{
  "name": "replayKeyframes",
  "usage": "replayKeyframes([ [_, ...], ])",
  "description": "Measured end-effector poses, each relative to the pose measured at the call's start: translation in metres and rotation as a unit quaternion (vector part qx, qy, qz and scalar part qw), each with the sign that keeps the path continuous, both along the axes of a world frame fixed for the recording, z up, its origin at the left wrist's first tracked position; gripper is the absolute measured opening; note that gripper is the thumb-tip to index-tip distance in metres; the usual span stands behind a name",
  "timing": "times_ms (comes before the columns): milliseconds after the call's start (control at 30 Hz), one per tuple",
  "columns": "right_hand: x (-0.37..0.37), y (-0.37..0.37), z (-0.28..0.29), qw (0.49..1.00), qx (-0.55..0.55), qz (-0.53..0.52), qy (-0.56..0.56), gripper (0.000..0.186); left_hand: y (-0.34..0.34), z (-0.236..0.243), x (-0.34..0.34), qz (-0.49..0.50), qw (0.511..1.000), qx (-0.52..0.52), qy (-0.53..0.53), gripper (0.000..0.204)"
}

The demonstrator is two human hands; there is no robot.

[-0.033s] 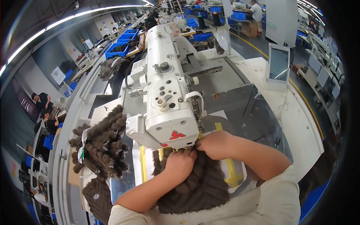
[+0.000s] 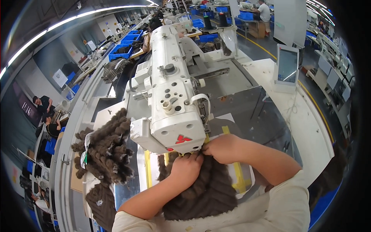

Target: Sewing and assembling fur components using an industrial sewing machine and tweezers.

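Note:
A piece of brown fluffy fabric [image 2: 206, 195] with ridged rows lies beneath the head of a white sewing machine [image 2: 176, 120]. My left hand [image 2: 187, 169] is closed on its upper part, fingers curled near the needle area. Close beside it, my right hand [image 2: 223, 148] pinches at the fabric's upper edge by the machine head; its fingertips are partly hidden. Yellow tape [image 2: 240, 179] marks the white sheet around the fabric.
On the left sits a bundle of brown fluffy strips [image 2: 110, 149] with a white tie, and below it another brown fabric piece [image 2: 101, 205]. A control screen [image 2: 286, 65] stands at the right. Thread cones [image 2: 223, 20] and blue bins [image 2: 120, 51] are farther back. Other people work in the distance.

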State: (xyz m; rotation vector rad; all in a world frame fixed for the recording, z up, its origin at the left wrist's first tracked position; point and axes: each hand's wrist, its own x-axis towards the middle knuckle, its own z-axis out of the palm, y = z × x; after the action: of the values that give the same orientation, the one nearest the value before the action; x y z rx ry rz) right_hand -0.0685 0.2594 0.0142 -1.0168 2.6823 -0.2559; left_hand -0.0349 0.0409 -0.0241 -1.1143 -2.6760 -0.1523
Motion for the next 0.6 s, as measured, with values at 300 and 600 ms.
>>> replayKeyframes([
  [300, -0.009, 0.005, 0.002, 0.998, -0.001, -0.037, -0.059, 0.038, -0.015, 0.018, 0.009, -0.078, 0.996, -0.036, -0.006, 0.047],
  [600, -0.013, 0.001, 0.009, 0.999, 0.002, -0.050, -0.019, 0.042, -0.017, 0.023, 0.012, -0.081, 0.995, -0.032, -0.041, 0.049],
])
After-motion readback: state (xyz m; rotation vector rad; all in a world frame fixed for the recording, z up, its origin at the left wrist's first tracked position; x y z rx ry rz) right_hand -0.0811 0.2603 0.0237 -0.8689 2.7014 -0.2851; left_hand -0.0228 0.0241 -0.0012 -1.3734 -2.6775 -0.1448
